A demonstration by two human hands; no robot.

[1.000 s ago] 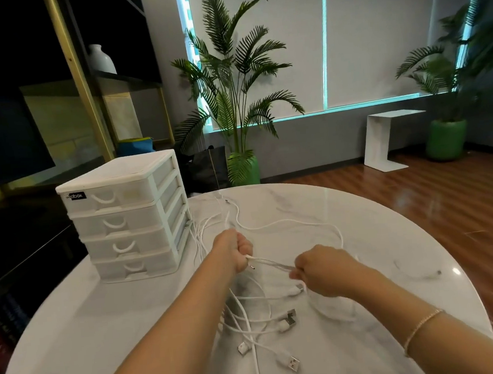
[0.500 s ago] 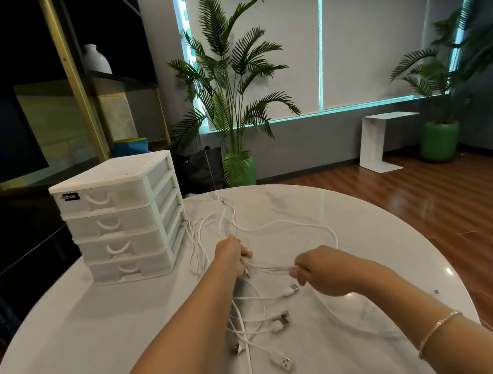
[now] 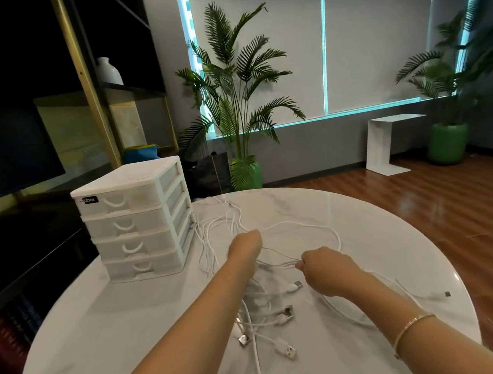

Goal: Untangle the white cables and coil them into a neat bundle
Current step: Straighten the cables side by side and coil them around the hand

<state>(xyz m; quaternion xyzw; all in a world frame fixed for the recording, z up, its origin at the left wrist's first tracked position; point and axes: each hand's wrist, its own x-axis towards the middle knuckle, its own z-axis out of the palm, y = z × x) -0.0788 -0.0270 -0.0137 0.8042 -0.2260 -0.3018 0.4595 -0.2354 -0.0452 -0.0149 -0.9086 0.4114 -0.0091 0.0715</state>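
Observation:
A tangle of white cables (image 3: 308, 226) lies spread over the middle of the round marble table (image 3: 377, 229). Several USB plugs (image 3: 286, 313) fan out toward me at the near side. My left hand (image 3: 244, 246) grips a bunch of the strands, fingers curled and hidden behind the wrist. My right hand (image 3: 327, 270) pinches a strand at its fingertips, just right of the left hand. A short stretch of cable runs taut between the two hands. One loop curves away beyond my right hand.
A white four-drawer plastic organiser (image 3: 134, 217) stands on the table's left, close to the cables. A small dark plug (image 3: 447, 294) lies near the right rim. Beyond the table are potted palms (image 3: 237, 98), a white side table (image 3: 390, 144) and wooden floor.
My left hand has moved slightly away from me along the cables and my right hand has followed leftward. The span of cable between them has shortened.

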